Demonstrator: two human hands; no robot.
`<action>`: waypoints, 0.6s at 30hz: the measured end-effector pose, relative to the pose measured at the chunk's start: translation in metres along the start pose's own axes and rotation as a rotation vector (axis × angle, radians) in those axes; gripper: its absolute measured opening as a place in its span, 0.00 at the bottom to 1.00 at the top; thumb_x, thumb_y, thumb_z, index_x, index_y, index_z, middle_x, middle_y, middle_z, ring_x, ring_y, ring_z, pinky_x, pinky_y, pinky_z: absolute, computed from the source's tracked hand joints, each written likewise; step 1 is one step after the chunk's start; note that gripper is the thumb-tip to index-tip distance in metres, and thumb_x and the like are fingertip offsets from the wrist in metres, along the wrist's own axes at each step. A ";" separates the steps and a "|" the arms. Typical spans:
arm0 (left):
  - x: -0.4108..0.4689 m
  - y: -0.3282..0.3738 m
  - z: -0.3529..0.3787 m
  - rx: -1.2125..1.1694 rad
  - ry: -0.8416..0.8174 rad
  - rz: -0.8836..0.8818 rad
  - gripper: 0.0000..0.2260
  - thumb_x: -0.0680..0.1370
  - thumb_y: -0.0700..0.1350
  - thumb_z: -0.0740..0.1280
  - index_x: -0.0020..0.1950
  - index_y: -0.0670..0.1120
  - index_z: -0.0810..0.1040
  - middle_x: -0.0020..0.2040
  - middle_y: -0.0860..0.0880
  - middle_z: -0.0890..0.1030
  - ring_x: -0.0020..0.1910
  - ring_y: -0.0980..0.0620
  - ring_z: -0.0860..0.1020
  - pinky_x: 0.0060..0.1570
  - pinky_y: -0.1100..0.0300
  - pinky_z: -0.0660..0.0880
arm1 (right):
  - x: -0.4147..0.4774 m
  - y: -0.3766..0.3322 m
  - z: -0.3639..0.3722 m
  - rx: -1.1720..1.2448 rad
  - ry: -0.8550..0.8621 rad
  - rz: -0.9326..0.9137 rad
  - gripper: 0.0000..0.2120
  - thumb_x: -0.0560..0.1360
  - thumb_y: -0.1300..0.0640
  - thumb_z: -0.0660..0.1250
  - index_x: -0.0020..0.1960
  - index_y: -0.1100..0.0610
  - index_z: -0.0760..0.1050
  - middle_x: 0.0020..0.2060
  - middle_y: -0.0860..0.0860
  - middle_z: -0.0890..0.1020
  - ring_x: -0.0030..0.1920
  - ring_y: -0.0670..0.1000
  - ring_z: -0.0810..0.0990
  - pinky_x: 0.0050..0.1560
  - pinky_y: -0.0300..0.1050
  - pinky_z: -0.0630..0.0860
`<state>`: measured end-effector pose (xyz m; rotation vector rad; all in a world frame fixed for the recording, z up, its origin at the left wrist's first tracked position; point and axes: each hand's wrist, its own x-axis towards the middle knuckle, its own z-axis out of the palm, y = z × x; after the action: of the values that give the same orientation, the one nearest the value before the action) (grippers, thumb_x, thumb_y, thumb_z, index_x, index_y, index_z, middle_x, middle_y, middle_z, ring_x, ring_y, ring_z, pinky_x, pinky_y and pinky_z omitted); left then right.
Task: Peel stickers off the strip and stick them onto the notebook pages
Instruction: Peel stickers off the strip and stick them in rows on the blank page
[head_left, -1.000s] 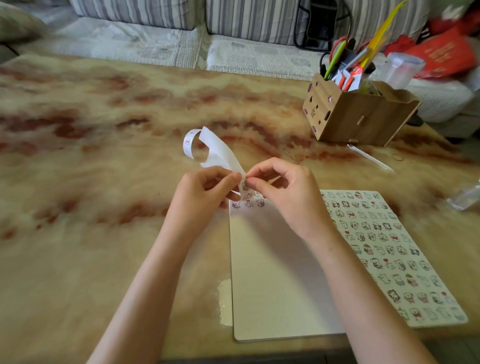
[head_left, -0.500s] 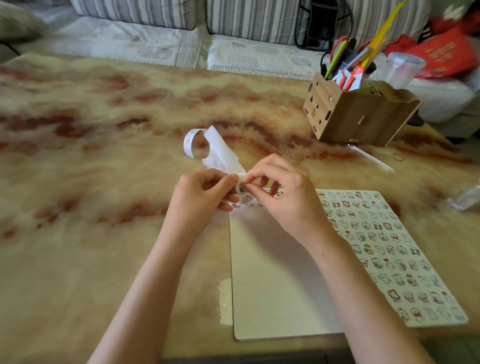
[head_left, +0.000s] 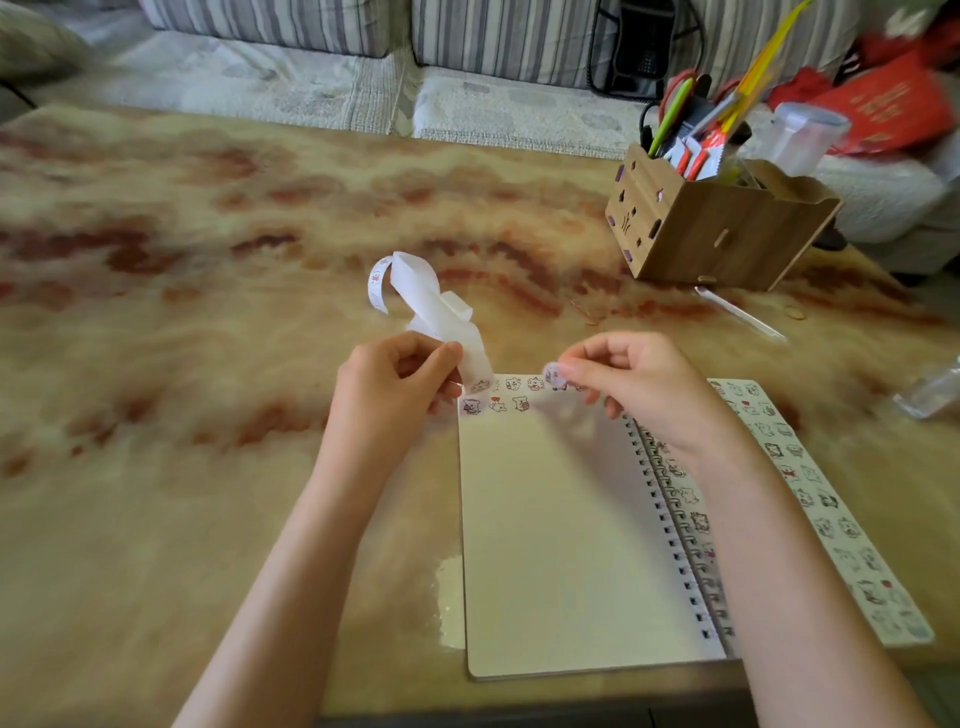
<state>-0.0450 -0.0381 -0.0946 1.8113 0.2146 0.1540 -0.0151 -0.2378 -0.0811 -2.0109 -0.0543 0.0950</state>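
Note:
An open spiral notebook (head_left: 561, 519) lies near the table's front edge, its left page cream with two short rows of small cartoon stickers (head_left: 511, 392) along the top. The right page (head_left: 810, 499) is covered with stickers. My left hand (head_left: 395, 384) pinches a curled white sticker strip (head_left: 426, 306) just off the page's top left corner. My right hand (head_left: 634, 379) holds a small peeled sticker (head_left: 555, 375) at its fingertips above the top edge of the left page.
A wooden organiser box (head_left: 717, 234) with pens and scissors stands at the back right, a clear plastic cup (head_left: 800, 137) behind it. A thin clear stick (head_left: 740, 312) lies in front of the box. Clear wrapping (head_left: 930, 389) sits at the right edge. A striped sofa (head_left: 467, 41) lies beyond the marbled table (head_left: 208, 312).
My hands have parted: the right hand pulled a sticker off the strip and moved right over the page's top edge. The left hand keeps the strip.

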 end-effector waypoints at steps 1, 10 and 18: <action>0.000 0.000 0.000 0.005 0.001 0.001 0.10 0.77 0.47 0.66 0.40 0.44 0.82 0.35 0.48 0.84 0.31 0.56 0.77 0.29 0.70 0.69 | 0.001 0.004 -0.002 -0.028 -0.003 0.045 0.01 0.72 0.60 0.71 0.42 0.56 0.81 0.34 0.47 0.82 0.30 0.41 0.75 0.28 0.30 0.68; 0.002 -0.001 0.000 0.024 0.001 0.013 0.10 0.77 0.46 0.65 0.41 0.45 0.83 0.35 0.48 0.84 0.30 0.57 0.77 0.28 0.72 0.70 | 0.007 0.011 0.011 -0.147 -0.016 0.109 0.03 0.72 0.59 0.71 0.43 0.58 0.81 0.36 0.52 0.84 0.28 0.46 0.76 0.36 0.40 0.70; 0.002 -0.001 0.000 0.036 0.002 0.003 0.10 0.77 0.47 0.65 0.40 0.45 0.82 0.35 0.49 0.84 0.30 0.57 0.77 0.29 0.70 0.69 | 0.008 0.013 0.013 -0.211 -0.013 0.105 0.03 0.73 0.58 0.71 0.43 0.58 0.81 0.33 0.50 0.82 0.25 0.42 0.72 0.29 0.36 0.67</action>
<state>-0.0432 -0.0371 -0.0957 1.8474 0.2178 0.1550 -0.0085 -0.2305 -0.0984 -2.2244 0.0340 0.1753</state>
